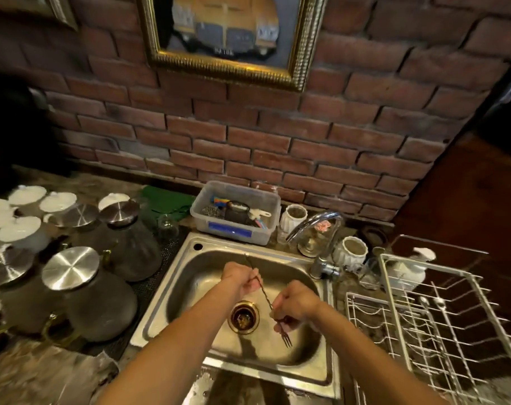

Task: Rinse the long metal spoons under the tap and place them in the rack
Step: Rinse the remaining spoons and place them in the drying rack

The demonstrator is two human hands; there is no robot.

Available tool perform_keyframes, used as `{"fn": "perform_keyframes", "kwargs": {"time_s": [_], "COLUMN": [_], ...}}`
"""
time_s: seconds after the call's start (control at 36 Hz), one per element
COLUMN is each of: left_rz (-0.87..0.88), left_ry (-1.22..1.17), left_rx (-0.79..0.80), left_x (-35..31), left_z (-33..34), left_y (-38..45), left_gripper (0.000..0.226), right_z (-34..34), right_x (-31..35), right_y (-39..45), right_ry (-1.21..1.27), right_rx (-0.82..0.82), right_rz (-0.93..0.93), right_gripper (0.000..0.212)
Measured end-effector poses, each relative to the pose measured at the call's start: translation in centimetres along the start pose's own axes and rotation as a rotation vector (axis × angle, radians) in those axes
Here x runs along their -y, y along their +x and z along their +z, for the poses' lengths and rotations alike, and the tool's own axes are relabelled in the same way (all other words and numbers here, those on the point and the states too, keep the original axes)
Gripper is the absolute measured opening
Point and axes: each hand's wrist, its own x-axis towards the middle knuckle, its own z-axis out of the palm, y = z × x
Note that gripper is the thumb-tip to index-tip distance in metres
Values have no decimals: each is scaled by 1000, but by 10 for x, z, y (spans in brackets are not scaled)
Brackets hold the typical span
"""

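Steel sink (pixel 172 290), both hands (pixel 239 277) (pixel 295 304) gripping long utensil (pixel 263 296).

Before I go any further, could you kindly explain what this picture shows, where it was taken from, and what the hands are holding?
There is no machine here: a person wears a camera on the head, looking down at their own bare arms over a steel sink. The left hand and the right hand together grip a long thin metal utensil; a forked end pokes out below the right hand. The tap shows no visible water. A white wire rack stands to the right, lidded glass jugs to the left, and a plastic tub behind the sink.
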Motion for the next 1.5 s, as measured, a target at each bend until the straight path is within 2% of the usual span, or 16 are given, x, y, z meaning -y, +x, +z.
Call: {"fn": "perform_keyframes", "kwargs": {"time_s": [0.14, 0.28, 0.36, 0.47, 0.56, 0.64, 0.72, 0.89, 1.0, 1.17, 1.39, 1.5], "left_rz": [84, 210, 263, 294, 294, 286, 298, 321, 305, 270, 297, 308], "left_ry": [60, 109, 211, 289, 275, 231, 271, 323, 363, 361, 564, 664], "left_rx": [53, 146, 181, 251, 328, 384, 363, 323, 349, 395, 352, 299], "left_x": [-38, -74, -90, -105, -108, -104, -97, -78, -63, -38, -10, 7], "left_z": [17, 41, 59, 87, 109, 128, 146, 168, 183, 214, 251, 267], "left_y": [-41, -73, -92, -118, -132, -145, -153, -164, -169, -175, -175, -170], "left_gripper": [23, 12, 22, 23, 26, 24, 13, 11, 4, 2, 24, 37], "right_z": [-28, -57, -79, -104, -118, -129, -140, -149, -153, -165, -173, -168], "right_x": [15, 17, 18, 17, 14, 9, 0, -31, -53, -82, -125, -142], "right_y": [-36, -71, -93, -128, -152, -173, -187, -193, -194, -192, -187, -182], "right_ry": [89, 124, 154, 192, 186, 150, 161, 213, 196, 162, 176, 176], "right_rx": [-24, -87, -124, -131, -178, -222, -242, -273, -291, -358, -357, -379], "right_rz": [-77, -171, -204, -244, -289, -315, -325, -298, -285, -231, -141, -119], "right_gripper": [13, 9, 7, 4, 6, 5, 18, 13, 23, 19, 14, 20]}}
